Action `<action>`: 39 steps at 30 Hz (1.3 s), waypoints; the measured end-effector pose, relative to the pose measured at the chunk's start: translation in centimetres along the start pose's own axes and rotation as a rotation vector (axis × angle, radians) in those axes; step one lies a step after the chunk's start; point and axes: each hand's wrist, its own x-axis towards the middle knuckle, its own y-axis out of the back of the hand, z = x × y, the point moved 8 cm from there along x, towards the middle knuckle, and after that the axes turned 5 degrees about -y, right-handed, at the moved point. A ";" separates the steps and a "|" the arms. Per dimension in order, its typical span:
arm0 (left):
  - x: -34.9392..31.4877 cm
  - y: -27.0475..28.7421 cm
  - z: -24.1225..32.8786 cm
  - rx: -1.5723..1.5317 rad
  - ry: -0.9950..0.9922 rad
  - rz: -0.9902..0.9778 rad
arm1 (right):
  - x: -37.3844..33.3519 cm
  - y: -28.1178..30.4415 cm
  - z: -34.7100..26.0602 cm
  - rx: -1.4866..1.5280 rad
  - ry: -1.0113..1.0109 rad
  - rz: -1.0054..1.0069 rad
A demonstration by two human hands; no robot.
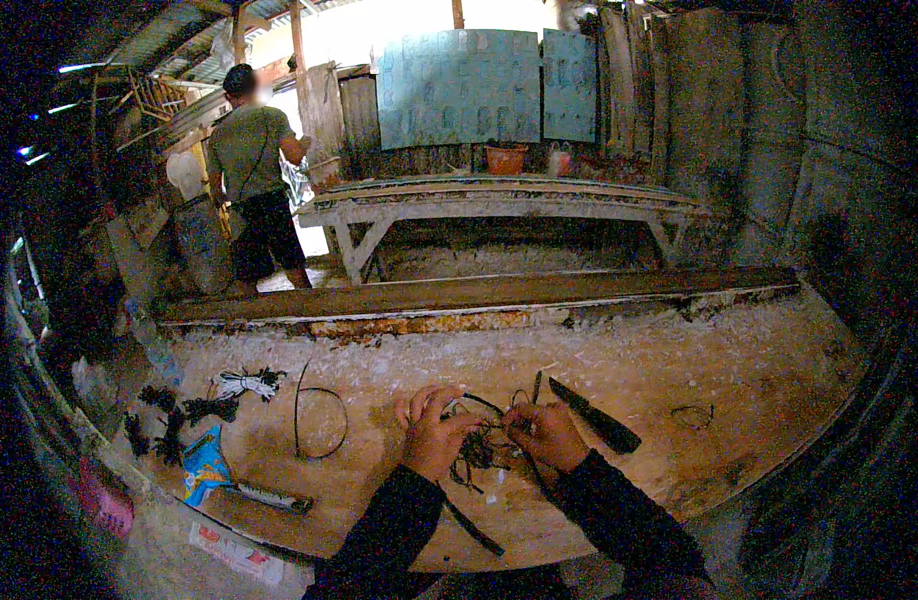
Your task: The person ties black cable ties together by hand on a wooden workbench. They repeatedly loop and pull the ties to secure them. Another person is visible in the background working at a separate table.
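Observation:
My left hand (437, 432) curls around one side of a tangle of thin dark cord (474, 462) above the wooden tabletop. Close beside it, my right hand (545, 437) pinches the other side of the tangle; the exact spot under its fingertips is hidden. A flat dark strip (476, 528) runs out below my left hand toward the near edge. Just right of my right hand lies a long, dark, knife-shaped tool (596, 415), its narrow end pointing away from me. To the left of my hands, a thin dark strip (298, 410) lies bent into a loop.
Bundles of black cord (169, 440) and a white bundle (247, 384) lie at left, near a blue packet (207, 465) and a dark rod-like thing (275, 497). A small loop (694, 415) lies right. Beyond stand a long bench (509, 205) and a person (254, 160).

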 end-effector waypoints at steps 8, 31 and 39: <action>0.0 0.7 -3.4 -0.077 0.123 0.121 | 0.4 -0.3 3.0 0.698 -0.205 -0.065; -0.5 3.8 -7.3 -0.119 0.243 0.385 | -0.5 -0.6 4.5 0.574 -0.351 -0.498; -1.2 3.8 -9.7 -0.181 0.401 0.393 | -0.9 0.4 4.1 0.542 -0.396 -0.488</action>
